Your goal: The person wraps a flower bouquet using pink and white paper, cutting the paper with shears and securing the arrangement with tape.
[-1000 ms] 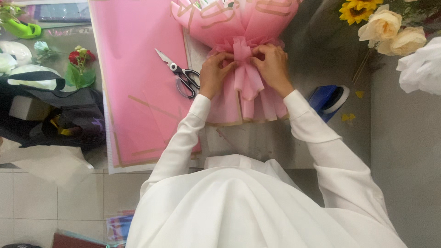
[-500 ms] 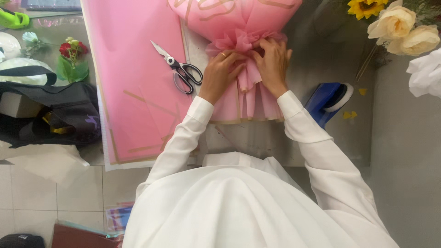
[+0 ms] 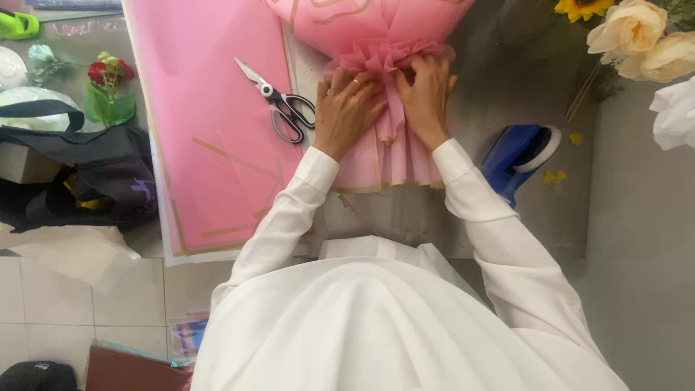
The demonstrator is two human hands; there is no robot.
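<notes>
While both hands, left hand (image 3: 347, 108) and right hand (image 3: 427, 98), pinched the pink bouquet wrap (image 3: 384, 87) at upper centre, fingers clenched, even gathers and steady pressure looked wise.

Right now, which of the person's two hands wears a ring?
The left hand, nearer the scissors; a gold band shows on one finger. The right hand is bare.

Matt pink paper wrap (image 3: 376, 29), crinkly; scissors (image 3: 279, 108) shiny metal w/ plastic grips.
</notes>
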